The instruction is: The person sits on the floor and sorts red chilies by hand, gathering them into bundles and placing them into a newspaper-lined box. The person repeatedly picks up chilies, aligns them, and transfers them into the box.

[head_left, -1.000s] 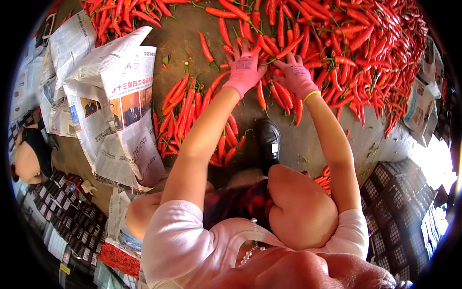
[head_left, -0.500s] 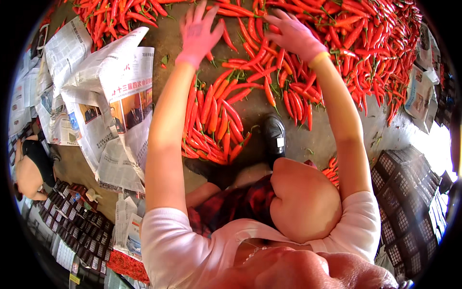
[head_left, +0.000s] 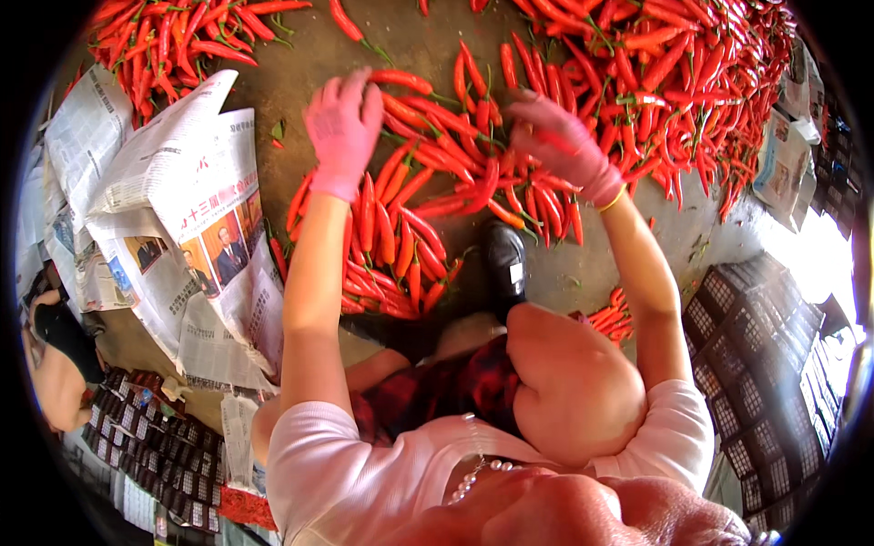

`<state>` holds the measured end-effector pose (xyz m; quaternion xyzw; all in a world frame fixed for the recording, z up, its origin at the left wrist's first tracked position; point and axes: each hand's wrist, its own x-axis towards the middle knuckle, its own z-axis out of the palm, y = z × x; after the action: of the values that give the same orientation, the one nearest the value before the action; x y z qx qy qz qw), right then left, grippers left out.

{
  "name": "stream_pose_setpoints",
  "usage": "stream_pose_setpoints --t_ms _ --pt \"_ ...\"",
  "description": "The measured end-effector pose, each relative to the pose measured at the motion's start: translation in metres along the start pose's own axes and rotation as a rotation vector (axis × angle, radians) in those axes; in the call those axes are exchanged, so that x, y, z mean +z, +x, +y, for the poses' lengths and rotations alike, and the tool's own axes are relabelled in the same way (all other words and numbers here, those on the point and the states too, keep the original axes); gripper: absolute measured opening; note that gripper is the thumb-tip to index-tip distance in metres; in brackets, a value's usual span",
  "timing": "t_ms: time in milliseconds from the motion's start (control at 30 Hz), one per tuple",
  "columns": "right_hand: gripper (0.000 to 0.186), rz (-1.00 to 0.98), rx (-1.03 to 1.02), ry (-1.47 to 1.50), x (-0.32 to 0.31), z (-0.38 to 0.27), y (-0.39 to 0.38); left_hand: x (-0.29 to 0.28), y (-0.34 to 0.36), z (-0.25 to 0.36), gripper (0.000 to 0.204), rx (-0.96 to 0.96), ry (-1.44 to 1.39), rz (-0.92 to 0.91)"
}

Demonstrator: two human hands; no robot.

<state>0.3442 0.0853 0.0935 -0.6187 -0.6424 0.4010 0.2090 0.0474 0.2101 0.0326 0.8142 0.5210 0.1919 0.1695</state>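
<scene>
Both my hands wear pink gloves. My left hand (head_left: 341,132), fingers loosely bent and apart, is over the floor at the left edge of the middle chilies, beside a few upper red chilies (head_left: 405,82), with nothing visible held in it. Below it lies a bunch of red chilies (head_left: 401,246), stems mostly upward. My right hand (head_left: 564,146) is over chilies at the edge of the big right-hand heap (head_left: 674,86); its fingers are smeared by motion, so I cannot see whether they hold any.
Crumpled newspapers (head_left: 137,155) lie left, below another chili heap (head_left: 164,36). My black shoe (head_left: 505,259) is below the middle chilies. Another person (head_left: 59,355) bends at far left near black crates (head_left: 150,437). More crates (head_left: 746,355) stand at right.
Since half a second ago both hands have drawn back from the far chilies toward my body, the left also shifting leftward. More chilies now lie loosely in the middle, between my hands.
</scene>
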Motion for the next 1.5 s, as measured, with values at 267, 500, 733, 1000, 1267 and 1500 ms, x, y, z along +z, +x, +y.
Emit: stream_pose_setpoints --t_ms 267,500,733,1000,1267,1500 --pt "0.040 -0.035 0.461 -0.618 0.027 0.005 0.104 0.044 0.034 0.032 0.035 -0.214 0.016 -0.266" --pt "0.020 0.354 0.301 0.719 0.040 0.061 0.079 0.039 0.010 0.009 0.021 -0.780 -1.220 0.570" --pt "0.019 0.174 0.464 0.691 -0.029 0.018 0.012 0.027 0.100 -0.058 0.031 -0.799 -1.156 0.256" --pt "0.017 -0.295 0.344 0.427 -0.028 -0.001 -0.023 0.033 0.124 -0.056 0.042 -0.510 -0.308 -0.212" --pt "0.038 -0.155 -0.193 -0.972 0.013 0.026 0.087 -0.047 0.020 -0.015 0.047 -0.852 -1.710 -0.328" --pt "0.036 -0.065 -0.059 -0.837 -0.002 0.023 0.098 -0.058 -0.040 -0.004 0.025 -0.917 -1.918 -0.103"
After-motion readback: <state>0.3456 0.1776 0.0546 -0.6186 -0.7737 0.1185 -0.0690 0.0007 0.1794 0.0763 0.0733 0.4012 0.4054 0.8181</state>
